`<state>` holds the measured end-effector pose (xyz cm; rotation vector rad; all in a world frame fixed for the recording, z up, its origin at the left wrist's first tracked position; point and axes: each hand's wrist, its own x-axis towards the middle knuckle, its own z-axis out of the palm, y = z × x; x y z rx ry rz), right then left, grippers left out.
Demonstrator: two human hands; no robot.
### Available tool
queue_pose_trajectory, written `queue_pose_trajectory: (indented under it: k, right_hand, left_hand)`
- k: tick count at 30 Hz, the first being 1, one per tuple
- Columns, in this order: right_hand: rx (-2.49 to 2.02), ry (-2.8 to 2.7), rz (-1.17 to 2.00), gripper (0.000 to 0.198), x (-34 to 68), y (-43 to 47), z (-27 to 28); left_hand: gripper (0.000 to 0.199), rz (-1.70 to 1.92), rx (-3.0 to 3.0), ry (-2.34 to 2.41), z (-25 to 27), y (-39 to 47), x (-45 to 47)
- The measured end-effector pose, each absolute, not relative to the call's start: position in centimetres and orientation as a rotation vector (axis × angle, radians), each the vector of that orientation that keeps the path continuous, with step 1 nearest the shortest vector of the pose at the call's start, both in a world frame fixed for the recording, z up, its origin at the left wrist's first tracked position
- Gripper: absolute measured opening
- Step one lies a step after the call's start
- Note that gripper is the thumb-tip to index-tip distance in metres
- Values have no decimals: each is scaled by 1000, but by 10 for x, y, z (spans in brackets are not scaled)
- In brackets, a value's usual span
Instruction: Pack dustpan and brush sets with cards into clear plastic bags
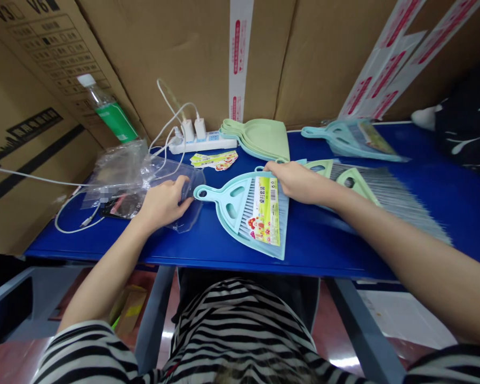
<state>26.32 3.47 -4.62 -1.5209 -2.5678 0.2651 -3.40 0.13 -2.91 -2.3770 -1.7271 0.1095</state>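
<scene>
On the table in front of me lies a light blue dustpan [224,226], with a brush [234,200] and a printed label card [266,210] on it. My left hand [166,205] is just left of its handle, over clear plastic bags [184,216], thumb and index finger apart. Beyond the dustpan's right edge, my right hand [298,181] has its fingers closed at a small ring-ended handle [280,160], apparently a brush's. Its fingertips are partly hidden. Green and blue brushes [360,184] with grey bristles lie under and beside my right forearm.
Stacked green and blue dustpans [264,136] lie at the back. A bagged blue dustpan set [348,140] is to their right. Label cards [215,159] lie by a white power strip [214,140] with chargers and cables. A bottle [114,117] leans against the cardboard [184,42].
</scene>
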Motion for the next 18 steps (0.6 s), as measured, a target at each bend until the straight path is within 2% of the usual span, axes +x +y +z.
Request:
queue_pose_trajectory:
  k: [18]
  right_hand:
    - [-1584, -2612, 255, 32, 259, 32, -44]
  left_hand:
    - [44, 416, -2342, -1773, -30, 0, -25]
